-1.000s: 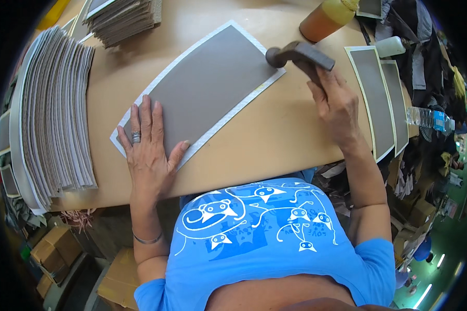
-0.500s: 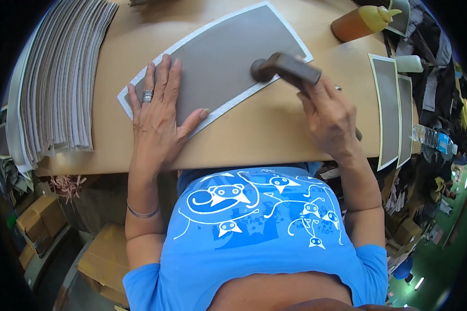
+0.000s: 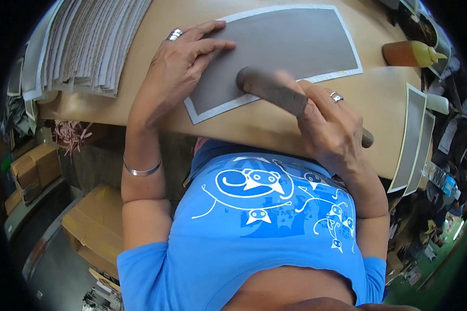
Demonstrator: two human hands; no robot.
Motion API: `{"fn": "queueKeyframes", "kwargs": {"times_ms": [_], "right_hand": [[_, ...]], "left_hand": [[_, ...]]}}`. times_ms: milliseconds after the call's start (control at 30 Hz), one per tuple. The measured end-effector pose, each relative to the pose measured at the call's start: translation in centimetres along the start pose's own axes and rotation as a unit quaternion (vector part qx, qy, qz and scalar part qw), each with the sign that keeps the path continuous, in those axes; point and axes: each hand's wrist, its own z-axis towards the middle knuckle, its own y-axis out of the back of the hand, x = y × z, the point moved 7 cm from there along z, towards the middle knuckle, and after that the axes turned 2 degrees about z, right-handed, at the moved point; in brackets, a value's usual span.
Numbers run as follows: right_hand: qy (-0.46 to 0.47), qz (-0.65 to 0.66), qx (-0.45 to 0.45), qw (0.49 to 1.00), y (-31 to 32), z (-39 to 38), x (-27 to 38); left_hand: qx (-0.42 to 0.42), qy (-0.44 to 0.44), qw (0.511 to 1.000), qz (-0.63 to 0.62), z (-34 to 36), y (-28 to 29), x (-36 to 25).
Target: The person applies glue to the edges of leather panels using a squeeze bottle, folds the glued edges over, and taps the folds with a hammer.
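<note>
A curved grey panel (image 3: 290, 44) with a white border lies flat on the table in front of me. My left hand (image 3: 184, 59) rests at the panel's left end, fingers stretched out and apart, the tips on its grey face. In my right hand (image 3: 332, 124) is a hammer (image 3: 275, 93), gripped by its handle, whose end sticks out behind the hand. The hammer's blurred head is over the panel's near white border; whether it touches I cannot tell.
A thick stack of grey sheets (image 3: 91, 46) stands at the table's left. At the right are a squeeze bottle (image 3: 407, 53) of amber liquid, two narrow bordered panels (image 3: 407, 140), a white bottle (image 3: 437, 103) and a plastic water bottle (image 3: 440, 179). Cardboard boxes (image 3: 96, 223) sit below left.
The panel has turned and appears farther right. My left hand has moved up and right, its palm lifted from lying flat. The hammer is still in my right hand, its head lower and nearer the left.
</note>
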Motion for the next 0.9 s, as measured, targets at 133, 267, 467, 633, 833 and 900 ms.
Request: {"fn": "queueKeyframes", "kwargs": {"times_ms": [133, 267, 467, 633, 833, 900], "right_hand": [[0.049, 0.012, 0.059, 0.997, -1.4, 1.6, 1.8], [0.092, 0.023, 0.065, 0.993, -2.8, 2.6, 3.2], [0.037, 0.110, 0.089, 0.989, -3.2, 4.9, 1.4], [0.034, 0.148, 0.109, 0.982, -4.9, 6.4, 1.0], [-0.037, 0.279, 0.078, 0.956, -5.8, 8.4, -0.6], [-0.011, 0.228, 0.058, 0.972, -4.9, 8.9, 0.2]], "left_hand": [[-0.010, -0.002, 0.997, -0.072, 0.0, 0.0, 0.9], [-0.060, 0.042, 0.967, -0.245, -0.7, 0.1, 2.6], [-0.422, 0.012, 0.880, -0.215, -8.6, 3.7, 1.5], [-0.270, -0.139, 0.953, -0.015, -10.7, 0.8, -4.6], [-0.170, -0.047, 0.973, 0.151, -8.7, -2.1, -4.0], [-0.171, -0.034, 0.967, 0.186, -8.9, -2.6, -3.9]]}}
